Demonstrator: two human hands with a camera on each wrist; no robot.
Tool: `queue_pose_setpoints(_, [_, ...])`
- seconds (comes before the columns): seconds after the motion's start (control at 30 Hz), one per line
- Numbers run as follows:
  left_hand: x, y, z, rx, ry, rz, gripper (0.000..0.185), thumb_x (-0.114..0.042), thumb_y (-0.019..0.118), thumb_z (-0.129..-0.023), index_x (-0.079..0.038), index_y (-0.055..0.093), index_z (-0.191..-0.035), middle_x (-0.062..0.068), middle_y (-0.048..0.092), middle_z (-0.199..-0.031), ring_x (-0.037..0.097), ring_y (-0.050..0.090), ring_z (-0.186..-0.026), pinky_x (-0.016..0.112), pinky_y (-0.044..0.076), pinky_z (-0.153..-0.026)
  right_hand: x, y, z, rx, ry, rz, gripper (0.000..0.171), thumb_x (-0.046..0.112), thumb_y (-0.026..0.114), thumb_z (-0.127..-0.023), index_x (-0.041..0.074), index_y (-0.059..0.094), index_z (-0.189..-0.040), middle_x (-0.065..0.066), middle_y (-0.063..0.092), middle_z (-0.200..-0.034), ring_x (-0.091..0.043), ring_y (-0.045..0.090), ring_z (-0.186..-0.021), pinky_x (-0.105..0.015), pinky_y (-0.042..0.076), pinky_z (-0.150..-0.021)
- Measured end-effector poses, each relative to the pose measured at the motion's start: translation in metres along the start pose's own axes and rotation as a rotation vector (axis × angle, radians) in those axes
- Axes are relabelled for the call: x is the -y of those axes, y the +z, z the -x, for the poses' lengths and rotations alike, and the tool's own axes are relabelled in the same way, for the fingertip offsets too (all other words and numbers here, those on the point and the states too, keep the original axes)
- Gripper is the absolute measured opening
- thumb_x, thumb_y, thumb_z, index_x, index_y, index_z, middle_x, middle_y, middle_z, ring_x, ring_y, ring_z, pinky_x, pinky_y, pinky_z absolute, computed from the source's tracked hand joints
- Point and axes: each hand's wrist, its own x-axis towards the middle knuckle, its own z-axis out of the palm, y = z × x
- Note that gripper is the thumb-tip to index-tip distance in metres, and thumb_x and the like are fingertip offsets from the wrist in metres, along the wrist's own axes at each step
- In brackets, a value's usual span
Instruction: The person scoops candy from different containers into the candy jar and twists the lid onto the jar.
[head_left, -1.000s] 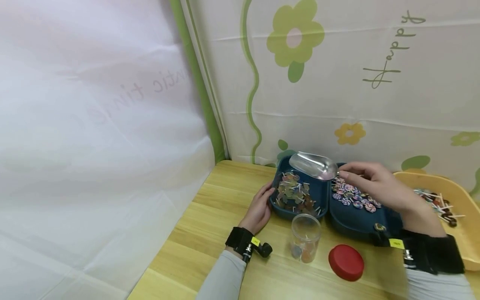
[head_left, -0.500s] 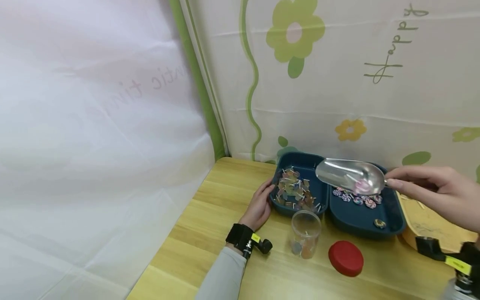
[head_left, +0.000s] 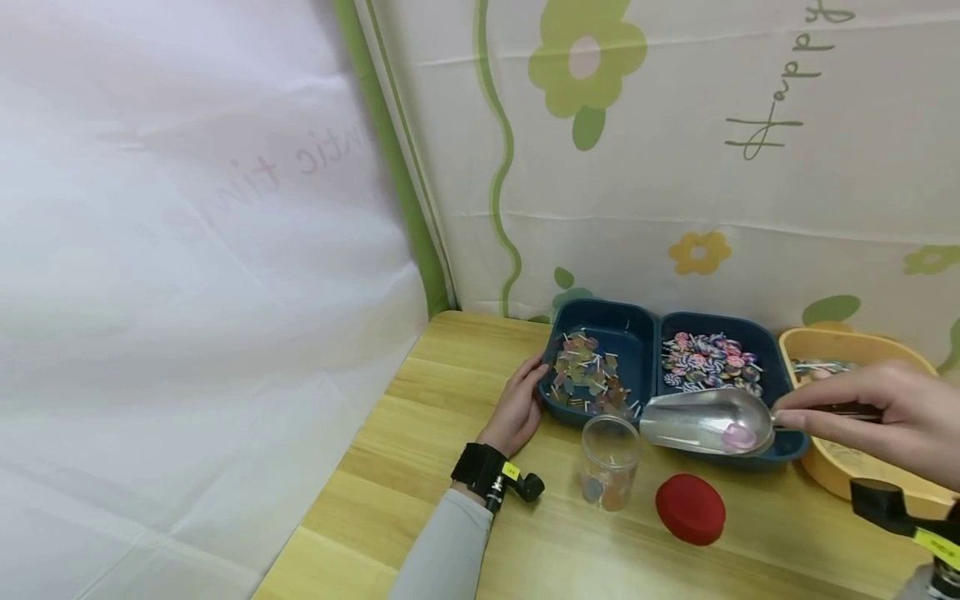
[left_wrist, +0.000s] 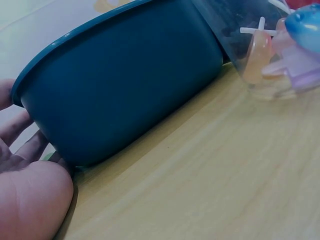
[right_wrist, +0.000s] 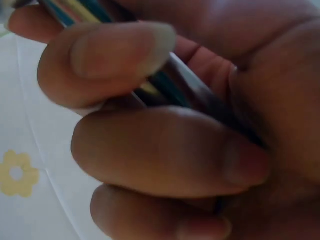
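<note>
My right hand [head_left: 877,417] grips the dark handle of a clear scoop [head_left: 690,421], which has a pink piece in its bowl. In the head view the scoop overlaps the near part of a dark blue two-section tray [head_left: 733,321], its mouth pointing left beside a clear plastic jar [head_left: 609,450]. Small lollipop-like pieces lie in both tray sections, and a few bits sit at the jar's bottom. My left hand [head_left: 516,410] rests against the tray's left wall [left_wrist: 125,85], fingers reaching under its rim. Curled fingers [right_wrist: 165,150] wrap the handle in the right wrist view.
A red lid [head_left: 690,510] lies on the wooden table [head_left: 420,400] just right of the jar. At the right stands a yellow tray [head_left: 862,337] with more small pieces, partly behind my right hand. A printed white curtain [head_left: 637,192] hangs close behind the trays.
My right hand has carried the scoop from over the left section rightward, then down toward the tray's near edge. The left hand has stayed at the tray's side.
</note>
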Motion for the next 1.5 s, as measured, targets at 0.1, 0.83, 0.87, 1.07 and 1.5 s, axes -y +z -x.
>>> queue_pose_setpoints(0.1, [0.001,-0.001,0.0,0.007,0.001,0.001,0.044,-0.016,0.047,-0.11,-0.009,0.045,-0.153,0.012,0.034,-0.161,0.026,0.034,-0.148,0.04,0.027,-0.122,-0.001,0.002,-0.003,0.075,0.012,0.002,0.02,0.006,0.074,-0.093,0.022,0.081,-0.102,0.028,0.064,-0.084,0.005,0.049,-0.064,-0.021,0.04,-0.051])
queue_pose_setpoints(0.83, [0.0,0.0,0.0,-0.012,-0.008,0.002,0.044,-0.016,0.048,-0.11,-0.01,0.046,-0.153,0.011,0.034,-0.161,0.026,0.034,-0.149,0.04,0.027,-0.122,0.001,0.003,-0.011,0.214,0.042,-0.035,0.015,0.014,0.07,-0.098,0.021,0.08,-0.106,0.023,0.07,-0.095,0.005,0.053,-0.07,-0.022,0.048,-0.056])
queue_pose_setpoints(0.87, [0.0,0.0,0.0,-0.015,-0.011,0.0,0.044,-0.016,0.048,-0.11,-0.011,0.046,-0.153,0.011,0.034,-0.162,0.025,0.034,-0.149,0.04,0.027,-0.122,0.001,0.003,-0.011,0.205,0.046,-0.027,0.015,0.014,0.07,-0.098,0.021,0.08,-0.106,0.023,0.07,-0.095,0.005,0.053,-0.07,-0.022,0.048,-0.056])
queue_pose_setpoints(1.07, [-0.001,0.0,0.0,-0.019,-0.014,-0.005,0.044,-0.015,0.047,-0.11,-0.01,0.046,-0.153,0.012,0.033,-0.162,0.026,0.035,-0.148,0.04,0.027,-0.122,0.006,0.003,-0.018,0.102,0.081,0.04,0.013,0.017,0.073,-0.096,0.023,0.081,-0.104,0.019,0.07,-0.095,0.006,0.052,-0.072,-0.022,0.047,-0.058])
queue_pose_setpoints(1.5, [-0.001,0.002,0.002,-0.01,-0.002,-0.008,0.045,-0.015,0.046,-0.11,-0.008,0.045,-0.154,0.015,0.034,-0.161,0.029,0.037,-0.146,0.043,0.027,-0.122,0.012,0.046,-0.086,0.237,0.12,-0.058,0.015,0.022,0.068,-0.099,0.013,0.08,-0.096,0.009,0.064,-0.08,-0.009,0.05,-0.066,-0.027,0.044,-0.057])
